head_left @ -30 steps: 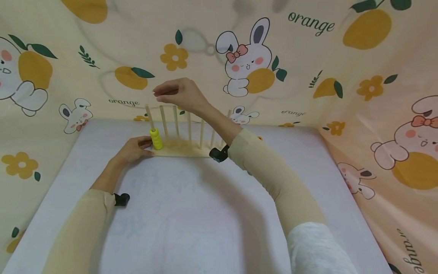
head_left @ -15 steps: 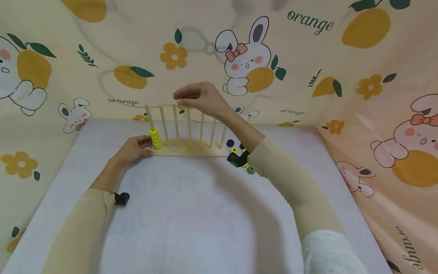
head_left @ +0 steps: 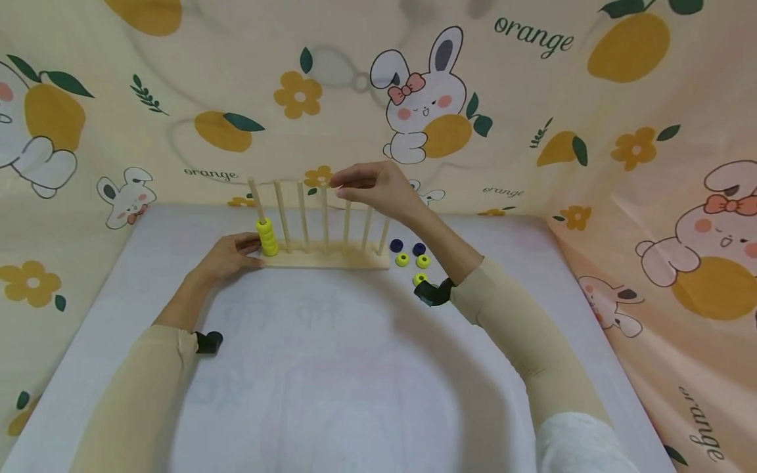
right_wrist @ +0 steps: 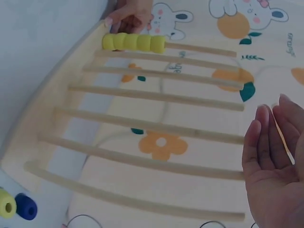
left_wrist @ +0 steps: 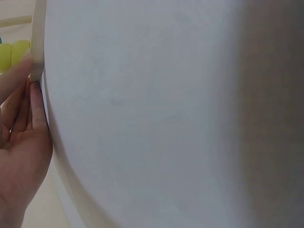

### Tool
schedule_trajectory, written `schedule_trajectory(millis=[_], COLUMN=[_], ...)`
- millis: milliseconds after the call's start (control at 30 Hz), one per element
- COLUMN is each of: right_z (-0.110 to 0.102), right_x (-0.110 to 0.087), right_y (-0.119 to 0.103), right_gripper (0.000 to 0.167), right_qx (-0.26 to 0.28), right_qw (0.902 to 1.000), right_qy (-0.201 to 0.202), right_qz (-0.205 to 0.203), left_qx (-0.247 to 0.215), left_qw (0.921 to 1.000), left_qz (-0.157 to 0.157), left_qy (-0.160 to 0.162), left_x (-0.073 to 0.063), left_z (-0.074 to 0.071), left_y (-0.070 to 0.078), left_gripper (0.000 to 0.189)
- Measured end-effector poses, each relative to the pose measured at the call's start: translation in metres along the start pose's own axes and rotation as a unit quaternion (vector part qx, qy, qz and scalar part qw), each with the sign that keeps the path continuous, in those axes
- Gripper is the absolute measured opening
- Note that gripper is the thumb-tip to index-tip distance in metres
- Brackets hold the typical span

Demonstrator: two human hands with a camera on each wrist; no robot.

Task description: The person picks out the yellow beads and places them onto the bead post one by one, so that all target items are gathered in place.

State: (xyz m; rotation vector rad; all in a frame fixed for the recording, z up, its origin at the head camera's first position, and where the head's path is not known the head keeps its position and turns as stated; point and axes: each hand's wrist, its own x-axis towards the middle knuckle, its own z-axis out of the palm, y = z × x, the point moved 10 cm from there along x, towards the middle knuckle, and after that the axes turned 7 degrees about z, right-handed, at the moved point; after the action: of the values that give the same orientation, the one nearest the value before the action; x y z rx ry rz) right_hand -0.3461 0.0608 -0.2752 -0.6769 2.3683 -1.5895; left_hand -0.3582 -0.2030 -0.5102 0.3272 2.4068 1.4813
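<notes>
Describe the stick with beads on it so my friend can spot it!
Near the far edge of the white table stands a pale wooden bead rack with a row of seven pegs. In the head view, look at the leftmost peg. It alone wears a stack of yellow beads; the other six pegs are bare.

You can read the word "orange" (head_left: 535,36) four times, in green script on the printed cloth (head_left: 349,141) surrounding your table (head_left: 331,368).

A wooden rack (head_left: 325,260) stands upright, yellow beads (head_left: 267,238) on its leftmost peg (head_left: 256,200)
</notes>
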Motion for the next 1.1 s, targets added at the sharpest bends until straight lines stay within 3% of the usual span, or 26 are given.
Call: schedule_trajectory(millis=[267,600,1100], right_z=[-0.012,-0.03,-0.061], right_x=[-0.02,-0.042,-0.079], right_y=[0.01,0.031,0.092], right_gripper=[0.024,0.026,0.028], right_qx=[-0.013,-0.038,-0.026], right_qw=[0.9998,0.9984,0.9902], right_qy=[0.011,0.039,0.093], right_qz=[-0.006,0.017,0.101], left_qx=[0.006,-0.016,-0.009], left_qw=[1.0,0.9999,0.9999], left_qz=[-0.004,-0.005,0.001], left_qy=[0.0,-0.003,0.005], left_x=[-0.001,-0.005,-0.001], left_z=[-0.002,0.003,0.002], left_y=[0.001,0.0,0.0], left_gripper=[0.08,0.08,0.078])
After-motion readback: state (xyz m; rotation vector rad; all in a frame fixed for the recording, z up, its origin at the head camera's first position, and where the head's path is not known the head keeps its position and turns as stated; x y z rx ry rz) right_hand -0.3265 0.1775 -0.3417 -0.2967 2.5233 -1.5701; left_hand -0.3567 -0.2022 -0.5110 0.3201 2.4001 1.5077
